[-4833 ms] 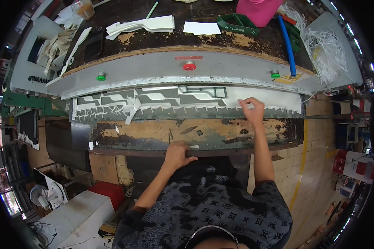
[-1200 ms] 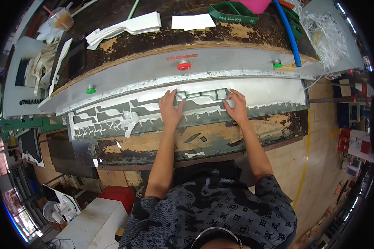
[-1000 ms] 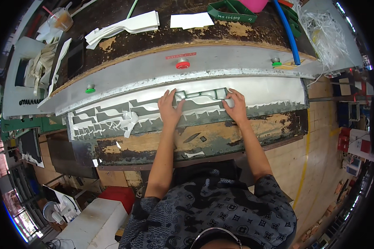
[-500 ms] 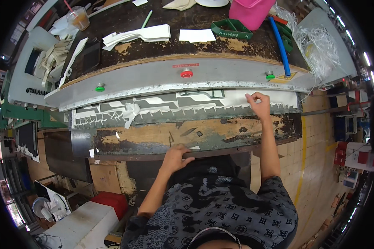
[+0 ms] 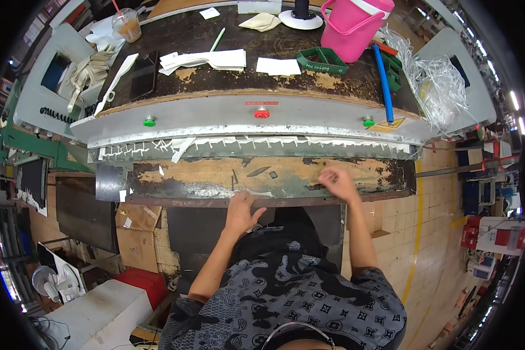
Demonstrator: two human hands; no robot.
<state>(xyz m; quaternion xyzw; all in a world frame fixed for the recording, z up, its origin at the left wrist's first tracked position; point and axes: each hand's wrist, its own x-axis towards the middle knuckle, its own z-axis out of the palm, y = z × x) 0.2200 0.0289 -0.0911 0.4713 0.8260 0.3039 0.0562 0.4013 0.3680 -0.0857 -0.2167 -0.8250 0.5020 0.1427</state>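
Observation:
My left hand rests on the worn workbench's front edge, thumb spread and nothing held. Just above the bench top my right hand hovers with curled fingers; nothing shows in them. A thin pale scrap lies beside the left fingertips. Small dark pieces sit on the bench between the hands. Beyond it, a white sheet's jagged edge runs along the front of the grey machine beam; the beam hides the rest. A loose white strip sticks out from that edge.
On the beam are a red button and two green buttons. Above it stand a stack of white pieces, a green tray, a pink bucket, a blue bar and a drink cup. Tangled clear strips hang right.
My right hand has come back from the white sheet to over the bench. The beam now covers most of the sheet. My left hand stays at the edge; the view has shifted.

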